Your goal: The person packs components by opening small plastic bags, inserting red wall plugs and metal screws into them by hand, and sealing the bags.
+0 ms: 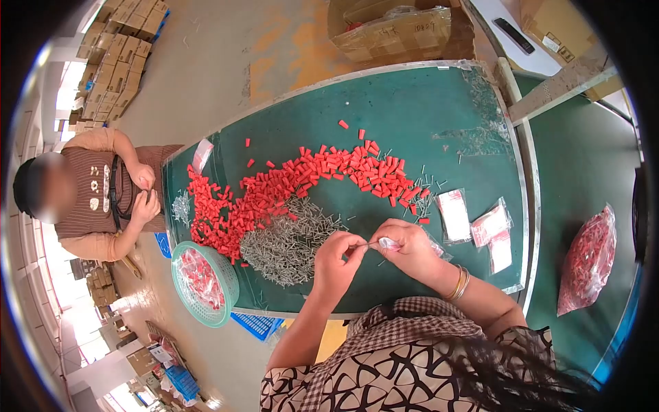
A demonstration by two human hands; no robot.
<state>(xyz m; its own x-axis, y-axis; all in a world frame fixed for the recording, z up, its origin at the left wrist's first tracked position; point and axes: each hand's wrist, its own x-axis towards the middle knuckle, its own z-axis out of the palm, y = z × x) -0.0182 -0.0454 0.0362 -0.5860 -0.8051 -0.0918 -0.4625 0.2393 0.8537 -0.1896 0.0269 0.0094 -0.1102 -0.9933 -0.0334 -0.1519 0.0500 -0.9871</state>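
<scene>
My left hand [340, 261] is closed in a pinch at the table's near side, beside the heap of grey screws [281, 250]. Between its fingertips and my right hand runs a thin dark line, too small to make out. Closed too, my right hand [412, 250] grips a small clear plastic bag [389, 244], mostly hidden by the fingers. Beyond both hands, a long band of red plastic plugs [302, 172] curves across the green table [412, 96]. Filled small packets [453, 216] lie right of my right hand, with more packets [493, 223] farther right.
A mint-green basket [230, 281] with bagged red pieces stands at the table's left corner. Across the left end sits a co-worker [103, 189], hands together. A large bag of red pieces [587, 261] lies at right. A cardboard box [405, 34] stands beyond the table.
</scene>
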